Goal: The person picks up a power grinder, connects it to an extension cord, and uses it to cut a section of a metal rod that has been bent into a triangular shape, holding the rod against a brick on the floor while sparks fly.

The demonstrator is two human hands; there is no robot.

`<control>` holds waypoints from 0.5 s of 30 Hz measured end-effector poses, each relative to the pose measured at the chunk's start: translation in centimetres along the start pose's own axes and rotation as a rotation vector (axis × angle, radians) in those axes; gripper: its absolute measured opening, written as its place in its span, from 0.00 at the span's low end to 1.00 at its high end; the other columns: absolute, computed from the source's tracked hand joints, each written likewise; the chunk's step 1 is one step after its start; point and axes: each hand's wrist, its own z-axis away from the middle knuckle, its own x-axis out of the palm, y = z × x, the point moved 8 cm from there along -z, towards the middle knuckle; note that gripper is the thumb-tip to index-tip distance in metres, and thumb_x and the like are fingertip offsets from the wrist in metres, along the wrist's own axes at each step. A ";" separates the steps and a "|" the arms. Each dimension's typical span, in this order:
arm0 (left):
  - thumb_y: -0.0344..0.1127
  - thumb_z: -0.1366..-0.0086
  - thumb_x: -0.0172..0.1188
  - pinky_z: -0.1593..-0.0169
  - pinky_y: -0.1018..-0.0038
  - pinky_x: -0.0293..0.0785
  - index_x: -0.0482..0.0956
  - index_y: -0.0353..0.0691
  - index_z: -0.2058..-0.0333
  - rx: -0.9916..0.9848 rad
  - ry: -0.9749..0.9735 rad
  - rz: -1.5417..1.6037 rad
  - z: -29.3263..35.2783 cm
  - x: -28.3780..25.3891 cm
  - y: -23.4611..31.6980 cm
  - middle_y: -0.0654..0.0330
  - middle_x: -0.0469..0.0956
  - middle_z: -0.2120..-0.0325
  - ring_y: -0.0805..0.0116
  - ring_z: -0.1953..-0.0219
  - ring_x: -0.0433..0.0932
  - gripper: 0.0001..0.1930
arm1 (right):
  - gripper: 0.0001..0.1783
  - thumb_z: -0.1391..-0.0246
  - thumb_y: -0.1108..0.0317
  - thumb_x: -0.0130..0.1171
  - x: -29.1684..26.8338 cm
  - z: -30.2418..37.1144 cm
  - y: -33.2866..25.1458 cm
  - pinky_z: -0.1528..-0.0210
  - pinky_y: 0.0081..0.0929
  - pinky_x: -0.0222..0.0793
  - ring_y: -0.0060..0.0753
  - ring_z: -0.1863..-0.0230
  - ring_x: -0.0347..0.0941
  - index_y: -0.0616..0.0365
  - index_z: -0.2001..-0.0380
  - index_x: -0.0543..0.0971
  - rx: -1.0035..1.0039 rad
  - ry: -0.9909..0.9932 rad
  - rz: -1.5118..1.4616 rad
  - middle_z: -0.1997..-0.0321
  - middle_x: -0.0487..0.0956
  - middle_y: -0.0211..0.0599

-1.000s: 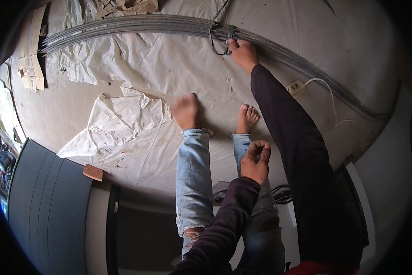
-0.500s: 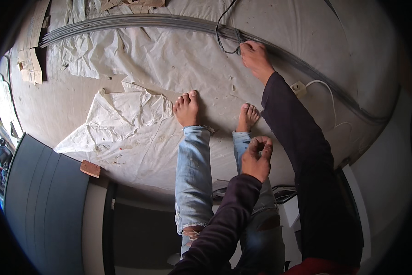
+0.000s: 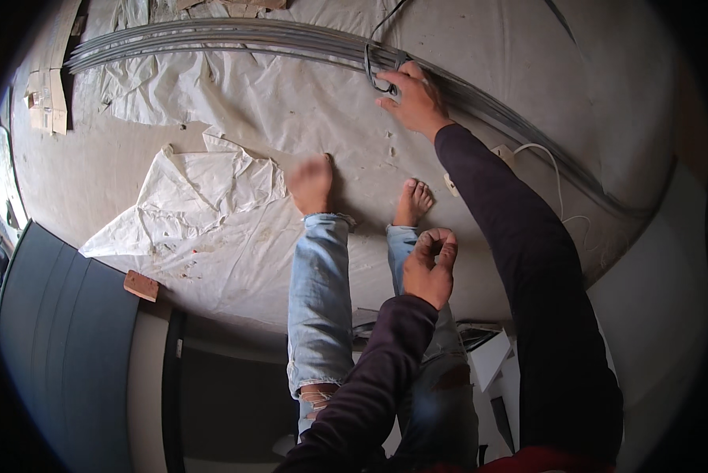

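A bundle of long thin grey rods [image 3: 291,35] lies across the far floor. A black cord [image 3: 367,59] is looped at the bundle, with one end running up and away. My right hand [image 3: 419,101] is at this loop, with thumb and fingers spread apart beside the rods; whether a fingertip touches the cord is unclear. My left hand [image 3: 430,272] hovers above my right leg, its thumb and fingertips pressed together. Anything pinched there is too small to make out.
Wrinkled whitish plastic sheeting [image 3: 204,189] covers part of the floor around my bare feet. A white cable runs from a pale socket block [image 3: 502,151] at right. A reddish brick [image 3: 141,285] sits by a dark grey panel [image 3: 62,315]. Torn cardboard [image 3: 48,94] lies far left.
My right hand has shifted left along the rods, and its fingers have spread from a closed grip at the cord. My left hand keeps its pinch. The whole view has shifted slightly.
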 end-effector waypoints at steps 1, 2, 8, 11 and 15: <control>0.32 0.34 0.54 0.58 0.82 0.64 0.74 0.38 0.62 -0.008 -0.022 0.001 0.0 0.7 -0.1 0.68 0.71 0.69 0.79 0.66 0.67 0.06 | 0.18 0.53 0.59 0.65 -0.3 -0.2 1.0 0.50 0.35 0.67 0.42 0.52 0.70 0.50 0.58 0.79 -0.033 0.109 0.000 0.53 0.72 0.39; 0.32 0.34 0.54 0.58 0.82 0.64 0.74 0.38 0.61 -0.013 -0.048 0.002 -0.1 1.5 -0.1 0.68 0.71 0.69 0.79 0.66 0.67 0.06 | 0.18 0.53 0.58 0.65 -0.6 -0.8 2.2 0.51 0.34 0.66 0.43 0.53 0.69 0.53 0.59 0.78 -0.068 0.218 0.003 0.55 0.72 0.40; 0.32 0.34 0.54 0.57 0.80 0.66 0.74 0.38 0.62 -0.038 0.024 -0.043 -0.1 -0.3 0.4 0.66 0.73 0.68 0.78 0.64 0.70 0.06 | 0.18 0.37 0.55 0.46 -11.6 -1.2 0.7 0.55 0.32 0.61 0.30 0.68 0.65 0.58 0.72 0.70 -0.036 0.312 -1.461 0.74 0.72 0.33; 0.34 0.35 0.57 0.57 0.78 0.69 0.75 0.37 0.62 -0.055 0.008 -0.035 0.2 0.3 1.0 0.64 0.76 0.69 0.76 0.64 0.74 0.07 | 0.21 0.34 0.52 0.40 -15.5 1.7 5.7 0.64 0.32 0.58 0.26 0.79 0.52 0.51 0.79 0.62 0.383 0.353 -1.444 0.83 0.54 0.24; 0.33 0.35 0.56 0.57 0.80 0.68 0.74 0.37 0.62 -0.001 0.009 0.122 -0.6 -0.6 0.7 0.66 0.75 0.69 0.78 0.65 0.72 0.07 | 0.23 0.34 0.52 0.37 -12.4 7.9 9.0 0.72 0.29 0.50 0.24 0.84 0.45 0.48 0.83 0.57 0.736 0.358 -1.491 0.85 0.50 0.24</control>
